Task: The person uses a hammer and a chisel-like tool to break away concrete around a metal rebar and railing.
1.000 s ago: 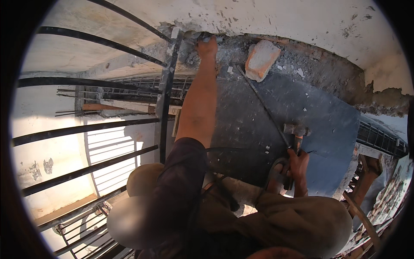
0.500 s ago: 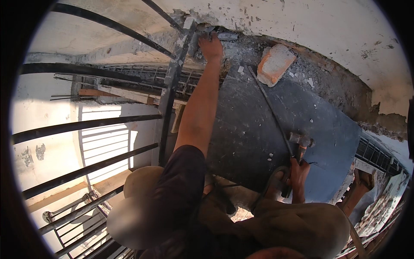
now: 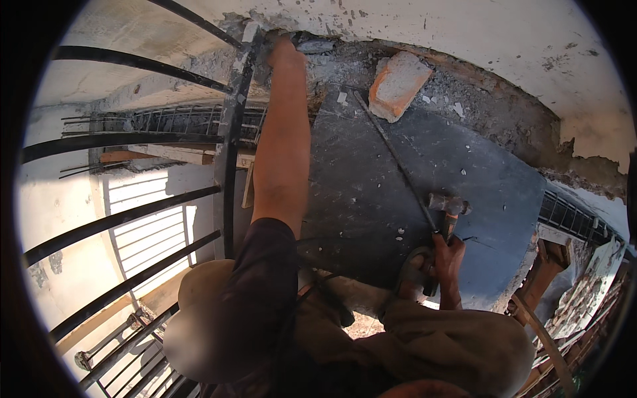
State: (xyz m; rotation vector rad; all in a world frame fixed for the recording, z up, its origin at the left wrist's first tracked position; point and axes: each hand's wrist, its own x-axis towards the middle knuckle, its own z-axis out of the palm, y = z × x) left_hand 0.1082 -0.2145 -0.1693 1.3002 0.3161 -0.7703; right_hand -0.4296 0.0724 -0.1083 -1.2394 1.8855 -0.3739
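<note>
Head view: we see the left arm stretched up to the ragged groove along the foot of the plastered wall point(image 3: 464, 26), left hand point(image 3: 286, 56) in the groove right by the upright black metal post point(image 3: 232, 142). Its fingertips are blurred and partly hidden, so we can't tell if it grips anything; a grey rubble lump point(image 3: 316, 48) sits just to its right. Lower right, we have the right hand point(image 3: 449, 255) wrapped snugly around the handle of a hammer point(image 3: 450, 204), steel head up and above the dark sheet point(image 3: 371, 179). A thin metal rod point(image 3: 397, 152) slants across the sheet, lower end reaching that same hand, upper end near the groove; we can't tell whether the fingers clasp it too. We mark a broken brick chunk point(image 3: 399, 86) with orange sides and grey mortar beside the rod's upper end, white chips point(image 3: 342, 98) scattered around. A sandalled foot point(image 3: 415, 268) is just left of the right hand. Black bars point(image 3: 119, 140) run left from the post; we note a rebar cage point(image 3: 576, 217) far right.
</note>
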